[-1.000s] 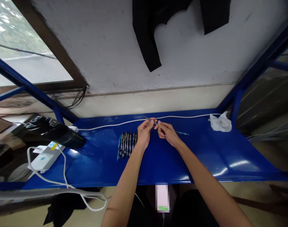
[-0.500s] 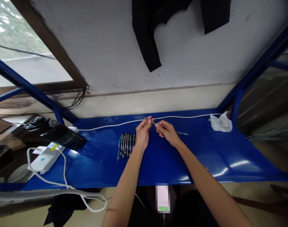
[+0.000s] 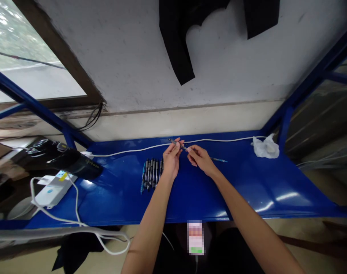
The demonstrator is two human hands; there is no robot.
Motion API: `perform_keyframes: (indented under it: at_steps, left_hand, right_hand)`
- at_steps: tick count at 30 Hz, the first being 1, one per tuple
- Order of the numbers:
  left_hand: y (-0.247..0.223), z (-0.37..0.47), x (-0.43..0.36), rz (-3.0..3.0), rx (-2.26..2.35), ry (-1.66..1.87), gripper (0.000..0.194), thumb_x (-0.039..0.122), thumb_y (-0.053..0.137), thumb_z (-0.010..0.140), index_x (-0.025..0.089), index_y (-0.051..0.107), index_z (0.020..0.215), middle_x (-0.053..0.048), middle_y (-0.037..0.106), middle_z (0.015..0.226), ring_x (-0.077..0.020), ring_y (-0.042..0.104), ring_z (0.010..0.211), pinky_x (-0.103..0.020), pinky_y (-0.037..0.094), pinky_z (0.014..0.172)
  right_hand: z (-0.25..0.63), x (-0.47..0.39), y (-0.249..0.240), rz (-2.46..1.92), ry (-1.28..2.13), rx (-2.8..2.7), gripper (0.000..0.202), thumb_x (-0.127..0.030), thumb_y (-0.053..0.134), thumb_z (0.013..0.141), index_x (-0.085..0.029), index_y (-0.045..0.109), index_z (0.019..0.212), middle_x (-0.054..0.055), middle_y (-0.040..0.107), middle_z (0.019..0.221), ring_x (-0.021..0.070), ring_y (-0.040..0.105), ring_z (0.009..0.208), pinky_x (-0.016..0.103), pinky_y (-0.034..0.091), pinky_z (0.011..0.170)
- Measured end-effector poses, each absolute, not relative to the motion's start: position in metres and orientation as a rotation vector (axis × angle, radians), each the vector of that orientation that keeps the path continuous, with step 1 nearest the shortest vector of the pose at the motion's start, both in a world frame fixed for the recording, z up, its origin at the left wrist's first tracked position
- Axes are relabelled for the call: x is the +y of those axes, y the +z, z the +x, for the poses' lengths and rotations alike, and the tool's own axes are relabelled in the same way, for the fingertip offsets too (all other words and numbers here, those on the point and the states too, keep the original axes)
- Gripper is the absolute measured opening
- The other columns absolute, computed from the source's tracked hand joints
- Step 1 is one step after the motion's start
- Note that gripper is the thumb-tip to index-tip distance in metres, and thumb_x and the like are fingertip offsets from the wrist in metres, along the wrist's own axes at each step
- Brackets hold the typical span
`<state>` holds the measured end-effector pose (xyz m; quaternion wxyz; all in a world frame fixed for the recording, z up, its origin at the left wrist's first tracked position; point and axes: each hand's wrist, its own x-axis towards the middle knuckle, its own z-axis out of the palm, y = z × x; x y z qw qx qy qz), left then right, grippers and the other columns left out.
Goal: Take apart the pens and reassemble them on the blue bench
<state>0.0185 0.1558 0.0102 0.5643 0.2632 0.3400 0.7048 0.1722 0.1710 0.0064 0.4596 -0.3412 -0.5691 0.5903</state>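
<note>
Above the middle of the blue shelf (image 3: 116,205), my left hand (image 3: 171,156) is closed around a slim dark pen (image 3: 172,141), whose one end juts past the fingers toward the upper left. My right hand (image 3: 201,158) pinches the other end of this pen between thumb and fingertips. Whether the pen is in one piece or parted is too small to tell. Beside my left hand several dark pens (image 3: 152,173) lie in a neat row, with a light blue pen (image 3: 143,178) at its left end. A thin bluish pen-like stick (image 3: 219,160) lies right of my right hand, partly hidden.
A white cable (image 3: 133,151) runs along the back of the shelf. At left are a black bottle (image 3: 73,161) and a white power strip (image 3: 52,192) with looping cords. A crumpled white plastic bag (image 3: 266,146) sits at the right. Below the front edge shows a phone (image 3: 195,238).
The pen and my left fingers have shifted slightly up and left, and the left fingers look a little more extended. Both hands still hold the pen. The phone's screen content differs.
</note>
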Motion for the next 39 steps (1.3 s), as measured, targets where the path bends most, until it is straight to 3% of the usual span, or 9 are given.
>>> perform_keyframes:
  at_steps: [3,8,10,13,17,24,32,39]
  left_hand:
    - [0.01,0.018,0.156,0.61,0.809,1.672,0.045,0.037,0.095,0.081,0.023,0.083,0.121,-0.01,0.081,0.13,-0.0237,0.072,0.125,-0.034,0.049,0.103]
    - [0.012,0.021,0.155,0.643,0.802,1.654,0.044,0.039,0.095,0.081,0.023,0.083,0.121,-0.01,0.082,0.128,-0.0251,0.073,0.125,-0.035,0.049,0.104]
    - [0.012,0.022,0.156,0.648,0.799,1.656,0.044,0.039,0.095,0.081,0.023,0.083,0.121,-0.01,0.082,0.128,-0.0255,0.073,0.125,-0.036,0.049,0.104]
    - [0.013,0.022,0.156,0.632,0.805,1.671,0.045,0.038,0.095,0.081,0.023,0.083,0.121,-0.01,0.082,0.128,-0.0252,0.072,0.125,-0.036,0.049,0.104]
    - [0.012,0.021,0.157,0.633,0.803,1.672,0.043,0.038,0.094,0.082,0.023,0.083,0.121,-0.01,0.082,0.128,-0.0243,0.073,0.124,-0.035,0.05,0.104]
    - [0.012,0.021,0.157,0.646,0.772,1.667,0.041,0.038,0.095,0.082,0.023,0.083,0.119,-0.01,0.083,0.122,-0.0233,0.074,0.115,-0.035,0.051,0.1]
    - [0.015,0.023,0.157,0.711,0.703,1.677,0.037,0.034,0.092,0.085,0.019,0.082,0.117,-0.01,0.083,0.117,-0.0208,0.073,0.108,-0.033,0.051,0.099]
    - [0.019,0.025,0.154,0.725,0.706,1.675,0.037,0.036,0.092,0.086,0.019,0.079,0.117,-0.012,0.082,0.125,-0.0209,0.074,0.108,-0.033,0.05,0.099]
  right_hand:
    - [0.173,0.171,0.006,-0.823,1.379,-1.383,0.046,-0.064,0.087,0.085,-0.024,0.066,0.095,-0.005,0.063,0.07,0.0092,0.048,0.051,0.023,0.037,0.046]
    - [0.174,0.173,0.005,-0.851,1.44,-1.381,0.053,-0.072,0.07,0.096,-0.02,0.069,0.084,-0.006,0.05,0.052,0.0091,0.038,0.044,0.025,0.031,0.044]
    - [0.173,0.173,0.005,-0.849,1.437,-1.382,0.053,-0.074,0.067,0.097,-0.021,0.07,0.09,-0.005,0.054,0.056,0.0099,0.041,0.045,0.025,0.032,0.043]
    - [0.173,0.172,0.005,-0.842,1.317,-1.421,0.045,-0.067,0.077,0.093,-0.024,0.069,0.098,-0.003,0.063,0.071,0.0109,0.048,0.053,0.025,0.038,0.047]
    - [0.175,0.172,0.004,-0.869,1.248,-1.517,0.039,-0.061,0.079,0.094,-0.023,0.071,0.091,-0.004,0.057,0.068,0.011,0.046,0.057,0.025,0.039,0.052]
    - [0.174,0.171,0.006,-0.806,1.458,-1.437,0.044,-0.065,0.078,0.092,-0.021,0.076,0.09,-0.006,0.043,0.065,0.0086,0.035,0.051,0.025,0.032,0.047]
    - [0.176,0.167,0.017,-0.661,1.805,-1.188,0.039,-0.055,0.081,0.093,-0.017,0.074,0.087,-0.011,0.029,0.06,0.007,0.023,0.05,0.024,0.028,0.045]
    - [0.176,0.168,0.014,-0.672,1.889,-1.189,0.041,-0.059,0.077,0.096,-0.019,0.07,0.088,-0.012,0.028,0.061,0.0075,0.02,0.049,0.024,0.026,0.046]
